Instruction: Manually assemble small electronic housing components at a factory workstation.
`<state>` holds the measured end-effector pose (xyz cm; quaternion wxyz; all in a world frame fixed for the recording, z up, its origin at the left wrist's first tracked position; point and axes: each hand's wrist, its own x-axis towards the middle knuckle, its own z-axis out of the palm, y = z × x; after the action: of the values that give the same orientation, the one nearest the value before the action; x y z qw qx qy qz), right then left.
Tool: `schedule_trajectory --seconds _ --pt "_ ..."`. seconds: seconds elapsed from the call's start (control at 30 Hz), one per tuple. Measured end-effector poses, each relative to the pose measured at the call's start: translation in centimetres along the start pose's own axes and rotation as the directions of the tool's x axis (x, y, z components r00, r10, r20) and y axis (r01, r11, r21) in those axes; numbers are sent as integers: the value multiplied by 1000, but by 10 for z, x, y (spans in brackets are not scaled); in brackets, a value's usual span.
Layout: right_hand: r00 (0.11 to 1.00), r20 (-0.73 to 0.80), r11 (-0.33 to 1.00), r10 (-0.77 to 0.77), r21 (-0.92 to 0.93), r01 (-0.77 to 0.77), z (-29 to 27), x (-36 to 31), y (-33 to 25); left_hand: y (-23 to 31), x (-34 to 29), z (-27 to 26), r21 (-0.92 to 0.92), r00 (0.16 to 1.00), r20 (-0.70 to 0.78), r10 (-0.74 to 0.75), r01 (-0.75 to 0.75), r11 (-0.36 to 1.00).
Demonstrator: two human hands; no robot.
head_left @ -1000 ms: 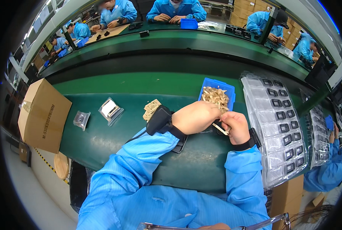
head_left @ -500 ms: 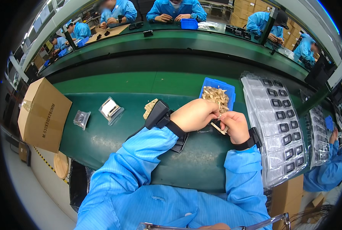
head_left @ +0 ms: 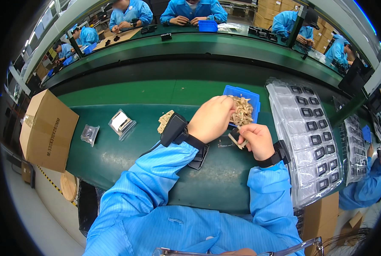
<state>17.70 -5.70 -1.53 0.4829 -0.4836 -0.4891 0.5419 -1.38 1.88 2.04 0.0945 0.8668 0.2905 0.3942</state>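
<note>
My left hand [head_left: 212, 118] is at the near left edge of a blue bin [head_left: 255, 99] heaped with beige scraps [head_left: 242, 110]. Its fingers are pinched together, and what they hold, if anything, is hidden. My right hand [head_left: 258, 141] grips a small, thin, beige angled strip [head_left: 236, 140] between thumb and fingers, just nearer to me than the bin. Under my left wrist, partly covered, lies a black flat part [head_left: 199, 160]. A stack of beige pieces [head_left: 164, 121] shows beyond the device on that wrist. A small clear piece [head_left: 225, 142] rests on the green mat between my hands.
To the right lies a clear plastic tray [head_left: 286, 141] with black frames in its pockets. Two bagged parts, one larger [head_left: 122, 123] and one smaller [head_left: 89, 134], lie on the left beside a cardboard box [head_left: 49, 130]. Co-workers sit across the bench and at the far right.
My left hand has moved away from the right one, up toward the bin. The right hand has shifted slightly left and still holds the beige strip.
</note>
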Motion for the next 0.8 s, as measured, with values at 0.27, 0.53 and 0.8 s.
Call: schedule_trajectory --seconds 0.27,0.53,0.8 --pt "972 -231 946 -49 301 119 2 3 -1 -7 0 4 -77 994 -100 -53 45 996" --pt "963 -256 936 -88 308 168 3 0 -7 16 -5 -3 -2 957 89 275 -276 961" --pt "978 -193 920 -73 366 141 4 -1 -8 16 -6 -3 78 967 143 212 -225 971"
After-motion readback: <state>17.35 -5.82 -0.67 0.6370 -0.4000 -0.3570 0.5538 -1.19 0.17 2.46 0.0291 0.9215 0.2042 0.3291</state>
